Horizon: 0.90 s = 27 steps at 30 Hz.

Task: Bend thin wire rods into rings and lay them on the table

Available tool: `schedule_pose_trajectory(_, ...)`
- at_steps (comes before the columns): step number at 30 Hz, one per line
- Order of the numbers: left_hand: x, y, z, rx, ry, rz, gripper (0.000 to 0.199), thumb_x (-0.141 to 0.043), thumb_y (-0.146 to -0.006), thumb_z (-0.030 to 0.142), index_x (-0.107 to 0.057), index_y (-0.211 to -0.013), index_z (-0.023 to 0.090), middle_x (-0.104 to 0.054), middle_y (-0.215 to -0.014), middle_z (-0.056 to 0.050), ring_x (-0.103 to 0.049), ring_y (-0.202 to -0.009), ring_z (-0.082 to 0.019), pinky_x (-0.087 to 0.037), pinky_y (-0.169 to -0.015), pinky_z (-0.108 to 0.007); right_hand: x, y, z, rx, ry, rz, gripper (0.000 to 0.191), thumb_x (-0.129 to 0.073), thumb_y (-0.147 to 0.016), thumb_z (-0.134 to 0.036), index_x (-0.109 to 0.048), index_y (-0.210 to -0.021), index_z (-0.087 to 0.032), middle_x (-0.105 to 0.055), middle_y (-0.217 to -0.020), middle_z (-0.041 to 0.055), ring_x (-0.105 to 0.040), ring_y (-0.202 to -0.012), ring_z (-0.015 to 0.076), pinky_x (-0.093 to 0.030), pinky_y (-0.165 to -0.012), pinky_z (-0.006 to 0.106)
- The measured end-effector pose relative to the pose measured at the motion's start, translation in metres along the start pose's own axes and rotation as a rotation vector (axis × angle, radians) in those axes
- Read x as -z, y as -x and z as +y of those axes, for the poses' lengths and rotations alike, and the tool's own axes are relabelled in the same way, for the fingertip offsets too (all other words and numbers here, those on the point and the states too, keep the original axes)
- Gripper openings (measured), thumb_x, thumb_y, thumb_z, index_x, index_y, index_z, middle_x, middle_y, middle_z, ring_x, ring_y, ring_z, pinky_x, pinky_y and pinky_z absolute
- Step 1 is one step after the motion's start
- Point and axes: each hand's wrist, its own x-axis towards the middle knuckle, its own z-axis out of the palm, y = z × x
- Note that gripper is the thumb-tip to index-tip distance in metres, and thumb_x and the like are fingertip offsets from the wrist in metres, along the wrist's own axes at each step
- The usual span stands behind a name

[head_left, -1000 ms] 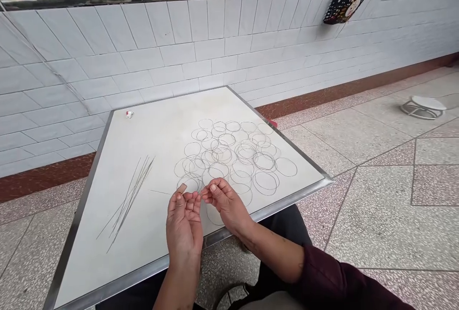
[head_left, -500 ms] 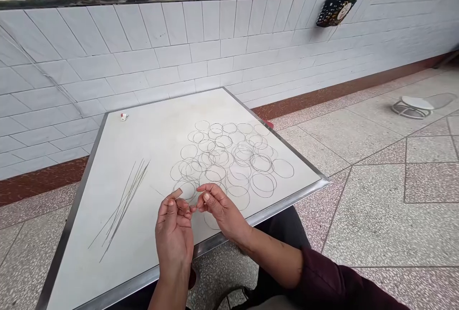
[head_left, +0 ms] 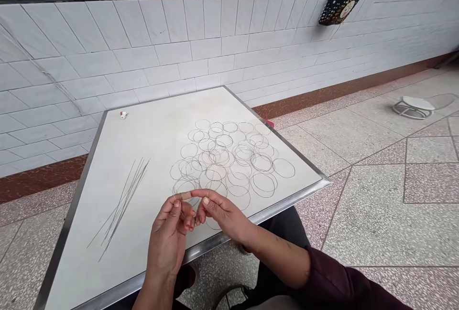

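Observation:
My left hand (head_left: 165, 240) is closed in a pinch, thumb against forefinger, on a thin wire (head_left: 174, 192). Only short bits of that wire show by the fingers. A tan strip wraps the forefinger's tip. My right hand (head_left: 229, 217) meets it from the right, its forefinger stretched to the left forefinger's tip and its thumb pressed to the curled fingers. Whatever lies in that right pinch is too fine to see. Beyond both hands, many overlapping thin wire rings (head_left: 263, 185) lie flat. Several straight wires (head_left: 124, 205) form a loose bundle on the left.
The white table (head_left: 143, 138) has a metal edge (head_left: 287, 205) close to my forearms. A small white and red object (head_left: 124, 115) sits near its far left corner. A tiled wall (head_left: 158, 69) stands behind. On the floor to the right is a low white seat (head_left: 414, 107).
My hands have come closer, and the right forefinger now reaches over to touch the left forefinger's tip. The left hand has shifted slightly left. The rings and straight wires on the table lie unchanged.

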Motion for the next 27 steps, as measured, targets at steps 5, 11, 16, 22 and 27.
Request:
schedule_pose_trajectory(5,0.008,-0.001,0.008,0.089,-0.139,-0.119,0.031,-0.072,-0.083,0.043,-0.073,-0.097,0.015,-0.062,-0.059,-0.003,-0.049,-0.05,-0.013,-0.041,-0.053,-0.026,0.012,-0.001,-0.01,-0.039,0.275,-0.122,0.046,-0.043,-0.102,-0.053,-0.056,-0.133,-0.023,-0.06,-0.075,-0.0014,-0.062,-0.075,0.0152,-0.049,-0.083,0.037)
schedule_pose_trajectory(11,0.014,-0.002,0.014,0.177,-0.263,-0.241,0.028,-0.068,-0.086,0.045,-0.073,-0.088,0.017,-0.054,-0.048,0.001,-0.05,-0.047,-0.016,-0.046,-0.058,-0.031,0.014,0.0,-0.027,-0.117,0.417,-0.24,0.039,-0.039,-0.105,-0.047,-0.057,-0.13,-0.023,-0.064,-0.075,-0.0009,-0.065,-0.076,0.0153,-0.049,-0.08,0.033)
schedule_pose_trajectory(16,0.015,-0.001,0.013,0.185,-0.25,-0.286,0.028,-0.063,-0.088,0.045,-0.072,-0.086,0.019,-0.051,-0.045,0.002,-0.044,-0.045,-0.014,-0.047,-0.059,-0.033,0.017,0.0,-0.03,-0.108,0.578,-0.293,0.034,-0.038,-0.106,-0.037,-0.056,-0.132,-0.025,-0.071,-0.076,-0.0011,-0.064,-0.074,0.0155,-0.047,-0.074,0.029)
schedule_pose_trajectory(22,0.014,-0.002,0.014,0.08,-0.385,-0.252,0.029,-0.066,-0.086,0.046,-0.074,-0.087,0.018,-0.063,-0.06,-0.004,-0.055,-0.055,-0.017,-0.044,-0.056,-0.029,0.02,-0.001,-0.032,-0.099,0.609,-0.292,0.034,-0.035,-0.107,-0.039,-0.056,-0.13,-0.026,-0.073,-0.079,-0.0006,-0.067,-0.076,0.0159,-0.047,-0.074,0.029)
schedule_pose_trajectory(27,0.013,-0.003,0.008,-0.048,-0.526,-0.188,0.033,-0.063,-0.089,0.046,-0.074,-0.106,0.021,-0.066,-0.071,-0.004,-0.058,-0.056,-0.018,-0.051,-0.061,-0.033,0.018,-0.002,-0.03,-0.189,0.667,-0.229,0.037,-0.031,-0.107,-0.037,-0.051,-0.134,-0.022,-0.075,-0.082,0.0018,-0.068,-0.082,0.0189,-0.047,-0.078,0.034)
